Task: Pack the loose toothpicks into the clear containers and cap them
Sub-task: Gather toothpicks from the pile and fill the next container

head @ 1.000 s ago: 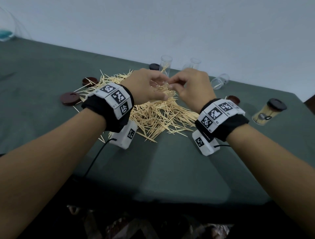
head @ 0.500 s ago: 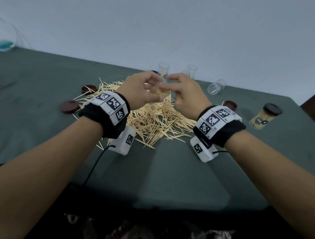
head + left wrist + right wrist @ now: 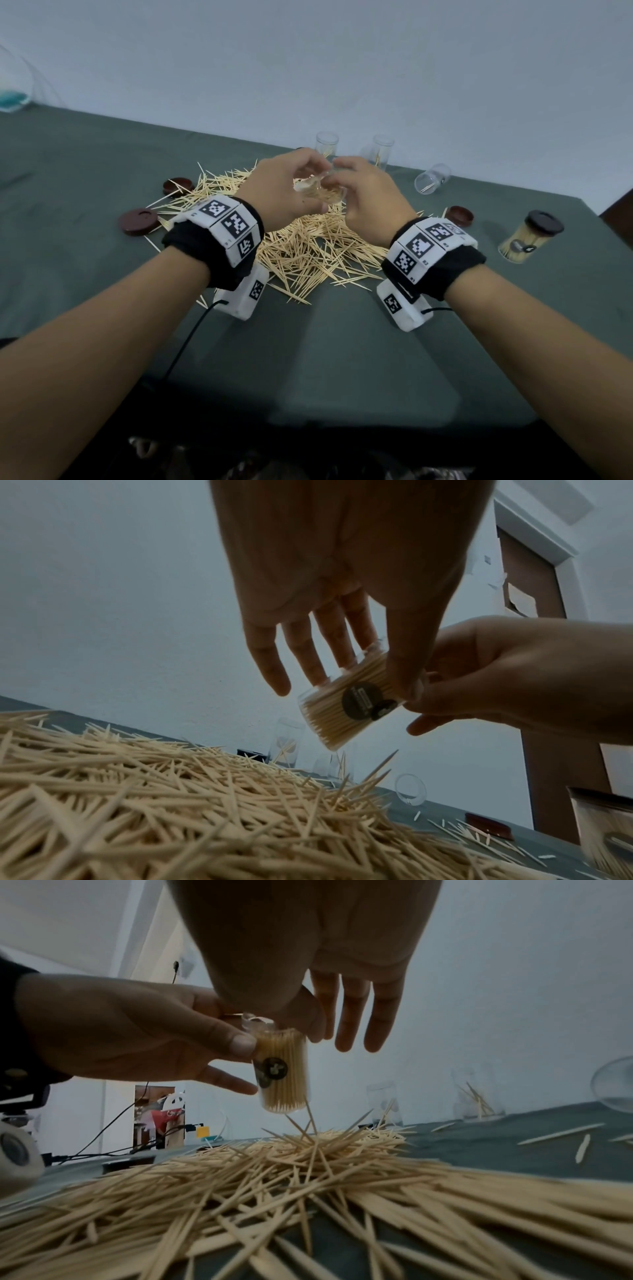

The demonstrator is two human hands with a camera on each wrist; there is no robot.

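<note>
A clear container (image 3: 322, 193), packed with toothpicks and uncapped, hangs above the loose toothpick pile (image 3: 308, 253). My left hand (image 3: 287, 188) grips its side with thumb and fingers; the left wrist view shows it tilted (image 3: 346, 704), a dark round label facing the camera. My right hand (image 3: 363, 192) pinches the container's upper end with thumb and forefinger. In the right wrist view the other fingers of the right hand (image 3: 329, 1031) stretch out behind the container (image 3: 282, 1069). Its bottom hangs just above the pile (image 3: 308, 1164).
Two upright clear containers (image 3: 327, 145) (image 3: 383, 149) with a few toothpicks stand at the back, and a third (image 3: 432, 178) lies on its side. A capped full container (image 3: 529, 236) stands at the right. Brown caps (image 3: 138, 221) (image 3: 178, 185) (image 3: 460, 215) lie around the pile on the green table (image 3: 325, 359).
Both hands have stayed together over the pile and risen a little, with the filled container between them now showing more plainly.
</note>
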